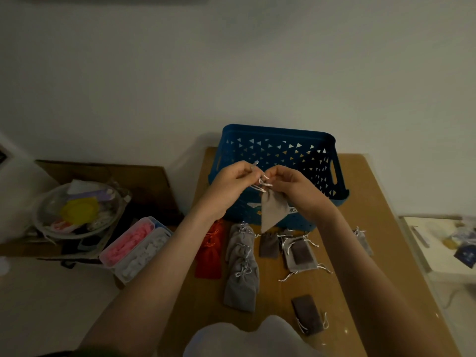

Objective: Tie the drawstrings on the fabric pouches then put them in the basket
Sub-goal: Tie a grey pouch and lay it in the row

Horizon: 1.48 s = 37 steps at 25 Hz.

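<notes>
At mid-frame, the left hand (233, 180) and right hand (296, 186) each pinch the white drawstrings (262, 182) of a grey pouch (273, 211) hanging in front of the blue basket (278, 150). Below it, more grey pouches (240, 274) and an orange pouch (210, 249) lie on the bench (347, 202).

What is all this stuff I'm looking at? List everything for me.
Basket: one, blue, back of table.
Held pouch: one, grey, hanging before the basket.
Drawstrings: white, between the hands.
Grey pouches: several, overlapping row left of centre.
Red pouches: seemingly two, left table edge.
Dark pouches: three, brownish, right of the row.
Table: one, brown.
Boxes: two, clear, pink and white contents, left of table.
Bowl: one, clear, far left.
Left hand: one, pinching drawstrings.
Right hand: one, pinching drawstrings.
</notes>
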Motion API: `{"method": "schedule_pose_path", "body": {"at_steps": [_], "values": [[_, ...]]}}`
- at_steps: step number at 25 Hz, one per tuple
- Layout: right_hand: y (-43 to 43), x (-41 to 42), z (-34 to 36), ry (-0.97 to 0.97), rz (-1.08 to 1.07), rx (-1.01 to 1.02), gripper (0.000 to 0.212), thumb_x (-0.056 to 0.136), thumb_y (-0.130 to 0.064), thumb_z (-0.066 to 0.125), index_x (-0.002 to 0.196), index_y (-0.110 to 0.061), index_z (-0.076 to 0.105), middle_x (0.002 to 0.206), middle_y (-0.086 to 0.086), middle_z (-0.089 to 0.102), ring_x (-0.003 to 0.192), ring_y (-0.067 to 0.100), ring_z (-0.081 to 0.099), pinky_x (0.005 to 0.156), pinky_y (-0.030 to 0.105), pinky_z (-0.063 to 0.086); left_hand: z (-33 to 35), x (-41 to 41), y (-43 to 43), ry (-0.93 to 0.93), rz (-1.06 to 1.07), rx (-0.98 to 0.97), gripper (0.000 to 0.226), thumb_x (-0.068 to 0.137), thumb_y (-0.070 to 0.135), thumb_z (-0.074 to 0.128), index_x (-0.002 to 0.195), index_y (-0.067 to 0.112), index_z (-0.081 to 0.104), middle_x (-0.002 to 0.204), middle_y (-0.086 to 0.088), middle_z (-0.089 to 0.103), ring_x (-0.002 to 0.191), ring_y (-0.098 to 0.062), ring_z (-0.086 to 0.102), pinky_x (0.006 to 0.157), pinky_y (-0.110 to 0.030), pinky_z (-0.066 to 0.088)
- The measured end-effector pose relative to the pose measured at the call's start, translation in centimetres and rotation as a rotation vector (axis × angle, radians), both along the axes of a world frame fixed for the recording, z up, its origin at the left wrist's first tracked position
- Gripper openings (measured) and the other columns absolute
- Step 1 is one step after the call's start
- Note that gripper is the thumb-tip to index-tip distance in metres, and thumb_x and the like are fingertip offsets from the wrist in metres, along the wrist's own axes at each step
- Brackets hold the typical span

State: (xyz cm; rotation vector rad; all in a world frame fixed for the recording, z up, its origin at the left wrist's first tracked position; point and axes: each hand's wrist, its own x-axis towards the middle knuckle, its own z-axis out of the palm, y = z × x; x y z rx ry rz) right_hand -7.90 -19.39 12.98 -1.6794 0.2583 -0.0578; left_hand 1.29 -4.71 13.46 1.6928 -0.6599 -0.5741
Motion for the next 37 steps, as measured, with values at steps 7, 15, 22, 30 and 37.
{"method": "schedule_pose_path", "body": {"at_steps": [7, 15, 22, 30, 37], "values": [[0.3, 0.7, 0.1, -0.046, -0.031, -0.040, 0.012, 0.093, -0.004, 0.054, 0.090, -0.014, 0.059, 0.081, 0.004, 0.059, 0.074, 0.011, 0.055, 0.071, 0.018, 0.043, -1.5, -0.1, -0.5, -1.232, 0.194, 0.275, 0.018, 0.095, 0.024, 0.048, 0.095, 0.007, 0.052, 0.060, -0.001, 0.059, 0.043, -0.014, 0.053, 0.034, -0.021, 0.033], [0.2, 0.5, -0.5, -0.042, 0.011, 0.009, 0.021, 0.098, -0.009, 0.046, 0.115, -0.009, 0.059, 0.084, 0.006, 0.066, 0.074, 0.017, 0.061, 0.069, 0.027, 0.048, -1.5, -0.6, -0.8, -1.460, 0.206, 0.133, 0.017, 0.089, 0.018, 0.055, 0.076, 0.007, 0.052, 0.058, -0.002, 0.053, 0.045, -0.011, 0.051, 0.038, -0.016, 0.034], [0.3, 0.6, -1.1, -0.100, -0.063, 0.088, 0.027, 0.100, -0.015, 0.043, 0.088, -0.007, 0.065, 0.082, 0.009, 0.066, 0.079, 0.021, 0.060, 0.079, 0.033, 0.048, -0.3, -1.4, -0.7, -0.818, 0.015, 0.201, 0.020, 0.100, 0.022, 0.043, 0.100, 0.003, 0.049, 0.083, -0.006, 0.063, 0.069, -0.017, 0.060, 0.050, -0.016, 0.036], [-1.5, 0.4, -1.0, -0.105, -0.527, 0.076, 0.025, 0.101, -0.015, 0.043, 0.086, -0.013, 0.062, 0.076, 0.003, 0.064, 0.073, 0.013, 0.058, 0.071, 0.026, 0.047, -1.4, -0.8, -0.1, -0.059, 0.517, -0.230, 0.011, 0.101, 0.020, 0.042, 0.090, 0.022, 0.044, 0.091, -0.004, 0.068, 0.082, -0.011, 0.070, 0.073, -0.027, 0.058], [-3.0, -0.5, 0.1, -0.218, -0.491, 0.129, 0.029, 0.102, -0.010, 0.038, 0.090, -0.014, 0.065, 0.067, -0.001, 0.055, 0.061, 0.010, 0.050, 0.056, 0.024, 0.040, -0.9, -0.9, 0.6, -0.439, 0.396, 0.047, 0.016, 0.098, 0.023, 0.048, 0.083, 0.026, 0.042, 0.070, 0.006, 0.066, 0.064, 0.002, 0.062, 0.061, -0.014, 0.049]]}}
